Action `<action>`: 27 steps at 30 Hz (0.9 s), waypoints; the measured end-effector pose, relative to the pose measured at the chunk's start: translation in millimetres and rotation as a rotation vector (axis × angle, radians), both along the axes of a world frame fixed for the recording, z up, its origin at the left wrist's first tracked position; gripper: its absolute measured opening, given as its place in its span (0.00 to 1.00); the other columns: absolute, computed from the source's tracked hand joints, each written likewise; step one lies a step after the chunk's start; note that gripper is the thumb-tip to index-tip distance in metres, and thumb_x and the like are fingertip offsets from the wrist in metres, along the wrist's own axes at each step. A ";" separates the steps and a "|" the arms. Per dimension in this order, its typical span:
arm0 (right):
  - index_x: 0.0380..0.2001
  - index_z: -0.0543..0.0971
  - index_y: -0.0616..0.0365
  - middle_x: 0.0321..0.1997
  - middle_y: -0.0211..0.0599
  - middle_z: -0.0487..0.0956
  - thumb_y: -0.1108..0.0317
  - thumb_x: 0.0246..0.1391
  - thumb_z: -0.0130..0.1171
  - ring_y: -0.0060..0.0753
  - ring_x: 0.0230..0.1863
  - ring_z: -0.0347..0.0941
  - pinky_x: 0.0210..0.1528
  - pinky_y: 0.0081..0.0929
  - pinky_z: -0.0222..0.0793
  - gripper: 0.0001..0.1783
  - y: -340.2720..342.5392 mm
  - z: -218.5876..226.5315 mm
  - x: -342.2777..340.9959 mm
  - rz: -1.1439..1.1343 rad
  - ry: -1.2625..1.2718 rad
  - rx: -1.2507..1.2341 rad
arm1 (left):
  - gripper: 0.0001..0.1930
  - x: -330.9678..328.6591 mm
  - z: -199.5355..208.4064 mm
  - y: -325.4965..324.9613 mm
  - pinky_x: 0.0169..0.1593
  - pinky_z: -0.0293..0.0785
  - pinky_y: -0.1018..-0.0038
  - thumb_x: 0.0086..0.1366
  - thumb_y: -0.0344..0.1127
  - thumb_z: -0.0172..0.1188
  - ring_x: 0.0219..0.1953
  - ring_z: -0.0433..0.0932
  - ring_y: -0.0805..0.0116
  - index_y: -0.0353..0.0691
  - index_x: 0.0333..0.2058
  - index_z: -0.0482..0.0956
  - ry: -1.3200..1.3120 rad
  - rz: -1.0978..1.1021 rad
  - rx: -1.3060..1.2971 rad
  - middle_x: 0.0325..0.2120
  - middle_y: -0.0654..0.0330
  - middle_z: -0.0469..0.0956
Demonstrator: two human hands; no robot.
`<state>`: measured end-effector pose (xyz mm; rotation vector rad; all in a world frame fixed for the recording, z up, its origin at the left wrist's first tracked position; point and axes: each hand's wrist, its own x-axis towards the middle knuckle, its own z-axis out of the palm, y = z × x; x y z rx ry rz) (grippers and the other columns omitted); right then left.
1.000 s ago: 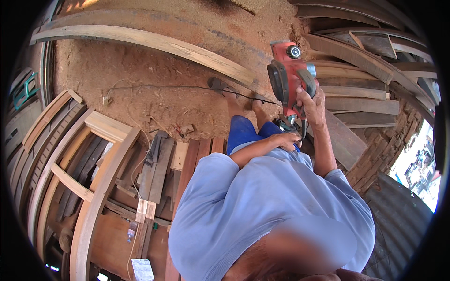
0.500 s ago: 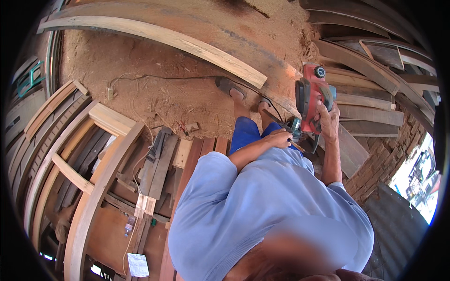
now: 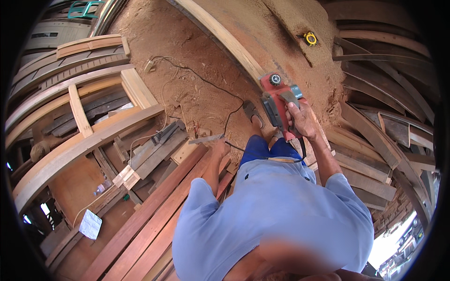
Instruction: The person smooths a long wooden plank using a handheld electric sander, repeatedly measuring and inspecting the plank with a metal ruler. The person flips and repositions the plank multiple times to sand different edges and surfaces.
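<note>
My right hand (image 3: 302, 119) is closed round the rear handle of a red electric planer (image 3: 276, 105) with a black knob on top. The planer overlaps the near part of a long pale wooden beam (image 3: 220, 35); whether it touches the wood I cannot tell. Out to the left, my left hand (image 3: 220, 149) is closed by the stacked reddish planks (image 3: 159, 210). From its fingers a flat grey blade-like tool (image 3: 206, 139) points left; its grip is hidden in the hand. A black cord (image 3: 241, 149) passes close to that hand and across my waist.
Curved wooden frames (image 3: 89, 140) lean at the left. Stacked boards (image 3: 361, 159) and curved timbers (image 3: 393, 89) line the right side. A yellow tape measure (image 3: 310, 39) lies on the sawdust-covered ground beyond the beam. The cord's far stretch (image 3: 197, 75) crosses the floor ahead of my feet.
The view has turned. My left hand has swung away from the planer to the left with the grey blade-like tool. The planer, still in my right hand, now overlaps the beam.
</note>
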<state>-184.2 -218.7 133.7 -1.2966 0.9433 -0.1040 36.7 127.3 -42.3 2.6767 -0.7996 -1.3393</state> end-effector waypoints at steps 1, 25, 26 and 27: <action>0.34 0.74 0.61 0.21 0.32 0.74 0.45 0.67 0.50 0.24 0.23 0.72 0.26 0.26 0.68 0.26 -2.7 -2.1 8.1 0.038 0.019 -0.030 | 0.06 -3.6 -0.5 13.7 0.44 0.77 0.57 0.57 0.32 0.58 0.40 0.83 0.45 0.45 0.32 0.83 -0.001 0.033 -0.015 0.32 0.45 0.83; 0.29 0.79 0.59 0.21 0.34 0.76 0.39 0.64 0.51 0.31 0.26 0.74 0.34 0.36 0.69 0.31 -214.7 -8.9 461.1 0.219 -0.013 -0.581 | 0.10 132.2 -41.3 -89.5 0.34 0.74 0.67 0.62 0.39 0.63 0.26 0.80 0.62 0.38 0.36 0.82 -0.030 0.622 -0.241 0.23 0.53 0.80; 0.27 0.78 0.58 0.21 0.33 0.75 0.39 0.64 0.51 0.28 0.26 0.74 0.32 0.33 0.69 0.31 -223.5 -3.6 479.4 0.230 -0.064 -0.532 | 0.11 131.3 -40.9 -92.1 0.34 0.74 0.68 0.63 0.39 0.63 0.26 0.80 0.63 0.38 0.36 0.82 -0.054 0.616 -0.289 0.23 0.54 0.80; 0.25 0.77 0.57 0.20 0.31 0.75 0.39 0.65 0.51 0.26 0.25 0.73 0.31 0.31 0.68 0.31 -229.7 2.3 491.9 0.240 -0.114 -0.482 | 0.11 128.9 -40.1 -94.4 0.34 0.74 0.68 0.63 0.40 0.62 0.26 0.80 0.65 0.37 0.37 0.81 -0.078 0.611 -0.334 0.23 0.55 0.80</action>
